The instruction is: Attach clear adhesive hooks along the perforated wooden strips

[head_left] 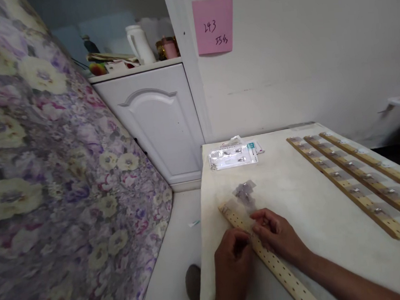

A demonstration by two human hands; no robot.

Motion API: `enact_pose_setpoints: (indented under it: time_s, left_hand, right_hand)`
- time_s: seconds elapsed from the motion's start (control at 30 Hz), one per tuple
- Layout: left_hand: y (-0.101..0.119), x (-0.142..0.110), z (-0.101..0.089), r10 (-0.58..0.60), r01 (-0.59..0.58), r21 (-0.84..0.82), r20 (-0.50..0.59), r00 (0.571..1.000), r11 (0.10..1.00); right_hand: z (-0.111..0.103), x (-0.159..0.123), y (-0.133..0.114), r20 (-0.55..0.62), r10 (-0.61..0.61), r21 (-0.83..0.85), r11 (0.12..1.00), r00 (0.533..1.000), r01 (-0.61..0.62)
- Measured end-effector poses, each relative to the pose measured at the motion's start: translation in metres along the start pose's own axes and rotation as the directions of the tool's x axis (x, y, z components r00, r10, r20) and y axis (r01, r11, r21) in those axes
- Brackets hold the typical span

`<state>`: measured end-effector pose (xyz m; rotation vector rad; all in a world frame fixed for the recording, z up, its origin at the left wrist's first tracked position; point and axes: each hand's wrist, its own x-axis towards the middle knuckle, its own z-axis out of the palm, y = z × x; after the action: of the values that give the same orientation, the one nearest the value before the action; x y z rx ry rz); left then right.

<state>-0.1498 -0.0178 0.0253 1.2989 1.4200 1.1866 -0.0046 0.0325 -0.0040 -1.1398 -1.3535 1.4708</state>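
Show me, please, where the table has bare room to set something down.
The table is bare between packets, right hand and three strips; a smaller patch lies between packets and films. It's crowded where left hand and right hand meet the holed strip.

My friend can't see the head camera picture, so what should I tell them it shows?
Two bare hands, left and right, work at a wooden strip with holes on a white table. Three wooden strips holding small metal pieces lie to the right.
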Motion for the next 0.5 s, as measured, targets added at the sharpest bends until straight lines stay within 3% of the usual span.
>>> enact_pose_setpoints:
  time_s: [0.23,0.33,0.5]
  left_hand:
    - [-0.012,0.009,-0.003,-0.065,0.076,0.091,-0.112,0.992,0.993]
    - [-0.019,0.014,-0.005,-0.091,0.107,0.091,-0.160,0.983,0.990]
    - [-0.027,0.022,-0.007,-0.081,0.114,0.156,-0.204,0.976,0.981]
  right_hand:
    - [0.011,0.011,0.004,0.005,0.009,0.034,0.999,1.000,-0.009]
    - [0.013,0.018,0.003,-0.031,0.018,-0.061,0.998,0.999,-0.020]
    - [0.014,0.025,0.005,-0.076,-0.084,-0.293,0.954,0.994,0.059]
